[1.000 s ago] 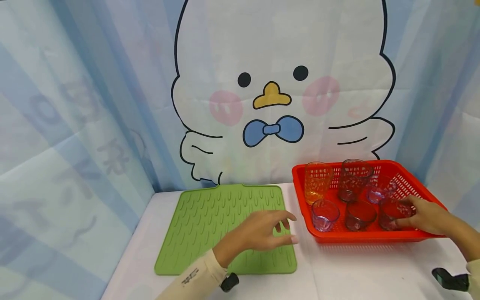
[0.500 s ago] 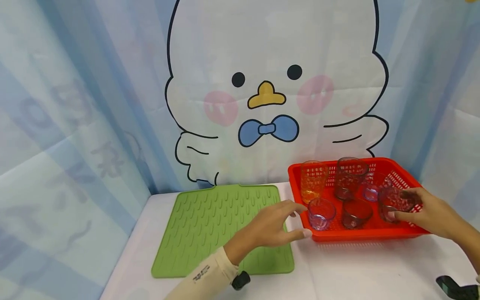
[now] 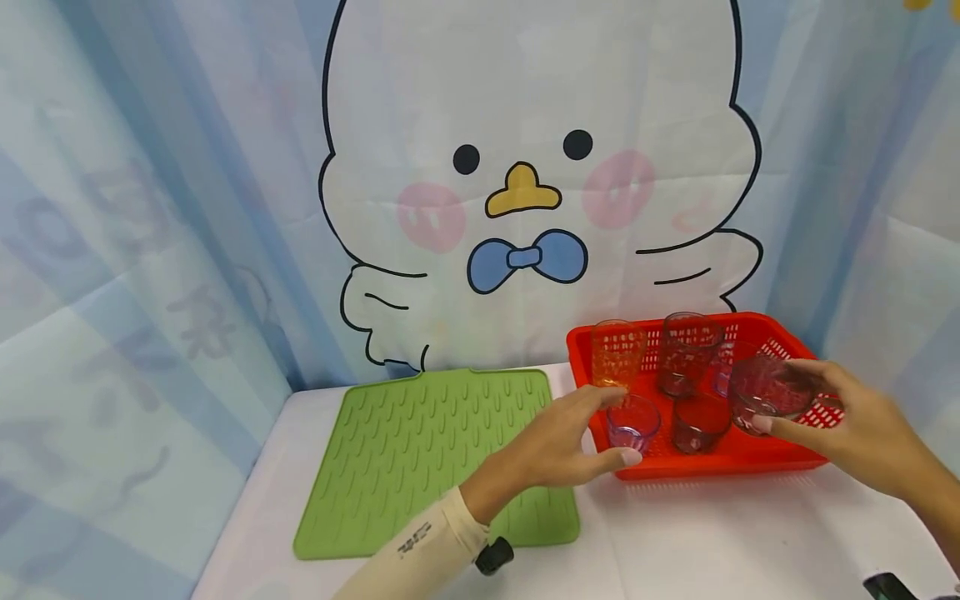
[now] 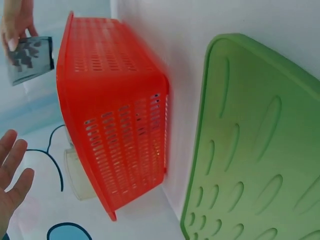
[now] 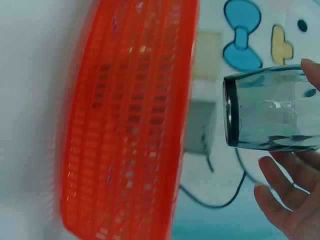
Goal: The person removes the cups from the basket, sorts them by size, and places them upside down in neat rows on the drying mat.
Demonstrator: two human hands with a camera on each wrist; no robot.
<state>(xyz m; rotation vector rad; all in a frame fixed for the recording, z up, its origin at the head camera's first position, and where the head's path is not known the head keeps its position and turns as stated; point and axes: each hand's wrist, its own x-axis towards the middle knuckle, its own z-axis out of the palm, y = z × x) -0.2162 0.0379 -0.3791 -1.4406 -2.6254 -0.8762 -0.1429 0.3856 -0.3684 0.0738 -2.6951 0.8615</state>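
My right hand [image 3: 862, 421] grips a smoky grey glass [image 5: 272, 110] by its sides, thumb and fingers on opposite walls. In the right wrist view the glass hangs clear of the red basket [image 5: 125, 125]. My left hand [image 3: 558, 437] reaches over the basket's near left corner with its fingers spread, holding nothing. Close to its fingertips stands a short purple glass [image 3: 633, 427]. Beside that one sits a short dark glass [image 3: 699, 425]. Behind them are a tall amber glass [image 3: 618, 354], a tall grey glass [image 3: 688, 354] and another purple glass [image 3: 723, 371], partly hidden.
A green ridged drying mat [image 3: 405, 467] lies on the white table [image 3: 675, 542], left of the basket. The basket's raised red rim [image 3: 720, 467] surrounds the glasses. A curtain [image 3: 525, 100] printed with a cartoon bird hangs behind the table.
My right hand has lifted the grey glass from the basket's near right corner and carried it up and leftward. My left hand has moved right, from over the mat to the basket's edge.
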